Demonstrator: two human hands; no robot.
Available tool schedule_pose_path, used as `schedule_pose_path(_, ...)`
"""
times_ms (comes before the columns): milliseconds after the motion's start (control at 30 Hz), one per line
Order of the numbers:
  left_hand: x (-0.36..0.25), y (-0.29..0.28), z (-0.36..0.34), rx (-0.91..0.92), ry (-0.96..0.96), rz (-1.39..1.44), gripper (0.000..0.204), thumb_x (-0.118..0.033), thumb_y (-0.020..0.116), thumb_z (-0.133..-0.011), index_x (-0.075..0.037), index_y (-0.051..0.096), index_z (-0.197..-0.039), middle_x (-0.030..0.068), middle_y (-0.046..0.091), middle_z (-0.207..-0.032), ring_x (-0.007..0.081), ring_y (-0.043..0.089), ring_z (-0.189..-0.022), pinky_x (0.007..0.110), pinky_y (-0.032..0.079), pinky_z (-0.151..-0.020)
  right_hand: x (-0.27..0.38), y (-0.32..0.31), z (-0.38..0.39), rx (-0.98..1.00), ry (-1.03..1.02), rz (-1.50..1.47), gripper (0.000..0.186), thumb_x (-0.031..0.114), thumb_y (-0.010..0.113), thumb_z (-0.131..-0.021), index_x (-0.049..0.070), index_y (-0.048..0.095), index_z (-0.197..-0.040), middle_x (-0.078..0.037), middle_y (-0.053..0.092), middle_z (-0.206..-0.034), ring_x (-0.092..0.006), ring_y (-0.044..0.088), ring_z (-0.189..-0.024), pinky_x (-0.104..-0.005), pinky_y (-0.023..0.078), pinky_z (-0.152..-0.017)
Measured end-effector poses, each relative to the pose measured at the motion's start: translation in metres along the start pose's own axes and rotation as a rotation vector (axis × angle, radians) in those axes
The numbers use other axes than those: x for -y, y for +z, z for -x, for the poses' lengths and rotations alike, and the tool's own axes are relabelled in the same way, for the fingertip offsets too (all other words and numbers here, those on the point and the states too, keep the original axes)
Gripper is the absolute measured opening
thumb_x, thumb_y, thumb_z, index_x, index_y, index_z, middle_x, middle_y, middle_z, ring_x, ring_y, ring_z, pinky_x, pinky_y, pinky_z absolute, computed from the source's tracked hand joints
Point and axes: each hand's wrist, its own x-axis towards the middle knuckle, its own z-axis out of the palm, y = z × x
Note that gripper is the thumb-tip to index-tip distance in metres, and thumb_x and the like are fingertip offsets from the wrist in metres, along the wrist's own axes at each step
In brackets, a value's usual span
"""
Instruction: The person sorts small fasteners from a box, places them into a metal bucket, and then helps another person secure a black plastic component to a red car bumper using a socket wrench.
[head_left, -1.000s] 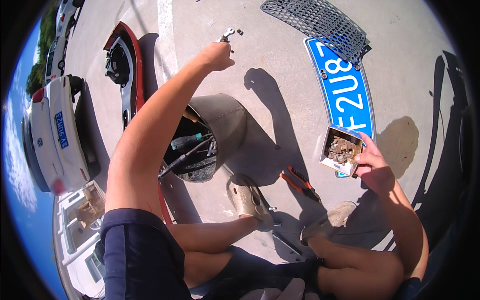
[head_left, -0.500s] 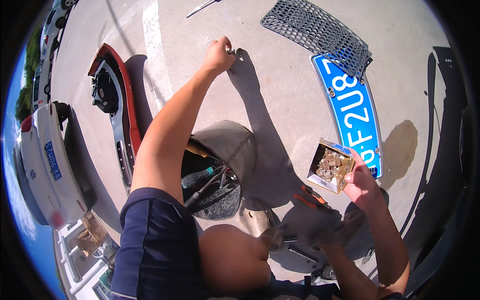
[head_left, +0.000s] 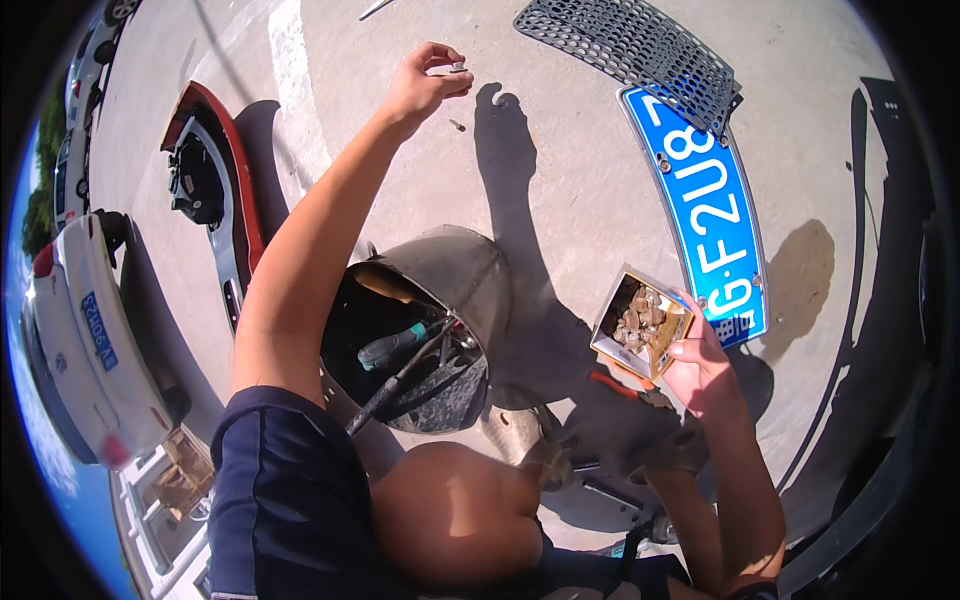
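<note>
I see the left hand (head_left: 420, 85) stretched out, fingers pinched on a small metal fastener (head_left: 458, 68) above the concrete – another screw (head_left: 457, 125) lies below, not picked up. Right hand (head_left: 700, 370) grips the open box of fasteners (head_left: 640, 325), approx. half full, near the blue plate (head_left: 705, 200).

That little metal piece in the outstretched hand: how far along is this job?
Picked up: the left hand pinches a small fastener above the pavement. In hand: the right hand holds an open box of similar pieces. Left: another small piece lies on the ground.
</note>
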Motion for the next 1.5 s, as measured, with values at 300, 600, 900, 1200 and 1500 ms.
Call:
schedule_pose_path(300, 0.046, -0.010, 0.013, 0.027, -0.308, -1.037, 0.049, -0.042, 0.079, -0.076, 0.001, 0.062, -0.093, 0.0195, 0.069, -0.087, 0.0310, 0.068, -0.084, 0.041, 0.053, -0.074, -0.021, -0.001, 0.005, 0.073, 0.004, -0.031, 0.078, 0.004, 0.057, -0.078, 0.001, 0.025, -0.149, -0.018, 0.046, -0.140, -0.0296, 0.048, -0.132, -0.0495, 0.039, -0.111)
schedule_pose_path(600, 0.017, 0.022, 0.009, 0.196, -0.303, -0.614, 0.024, -0.014, 0.068, -0.076, 0.001, 0.063, -0.094, 0.0078, 0.066, -0.074, 0.0139, 0.063, -0.066, 0.031, 0.050, -0.059, -0.043, -0.029, 0.005, -0.109, -0.076, -0.087, 0.068, 0.008, 0.065, -0.080, 0.007, 0.033, -0.140, -0.012, 0.050, -0.128, -0.0236, 0.052, -0.121, -0.0503, 0.042, -0.102)
schedule_pose_path(900, 0.097, -0.014, -0.012, 0.134, -0.315, -0.998, 0.040, -0.025, 0.082, -0.076, -0.003, 0.050, -0.084, 0.0095, 0.062, -0.075, 0.0218, 0.060, -0.067, 0.040, 0.050, -0.062, -0.078, -0.048, 0.012, -0.125, -0.112, -0.254, 0.072, 0.009, 0.070, -0.079, 0.009, 0.031, -0.140, -0.009, 0.044, -0.130, -0.0218, 0.048, -0.119, -0.0504, 0.044, -0.096)
schedule_pose_path(1200, 0.017, 0.045, 0.017, 0.308, -0.491, -0.428, 0.007, -0.009, 0.060, -0.086, -0.005, 0.055, -0.088, 0.0046, 0.059, -0.072, 0.0068, 0.043, -0.053, 0.025, 0.034, -0.046, -0.076, -0.060, 0.016, -0.162, -0.160, -0.287, 0.077, 0.009, 0.069, -0.075, 0.009, 0.030, -0.141, -0.010, 0.044, -0.130, -0.0221, 0.048, -0.122, -0.0510, 0.043, -0.102)
schedule_pose_path(1500, -0.161, 0.220, 0.177, 0.959, -0.030, -0.695, 0.030, 0.004, 0.065, -0.086, 0.004, 0.059, -0.114, 0.0120, 0.064, -0.101, 0.0154, 0.063, -0.078, 0.026, 0.053, -0.070, -0.076, -0.045, 0.000, -0.159, -0.280, -0.384, 0.077, 0.018, 0.073, -0.076, 0.005, 0.029, -0.138, -0.010, 0.050, -0.112, -0.0181, 0.055, -0.099, -0.0423, 0.051, -0.084)
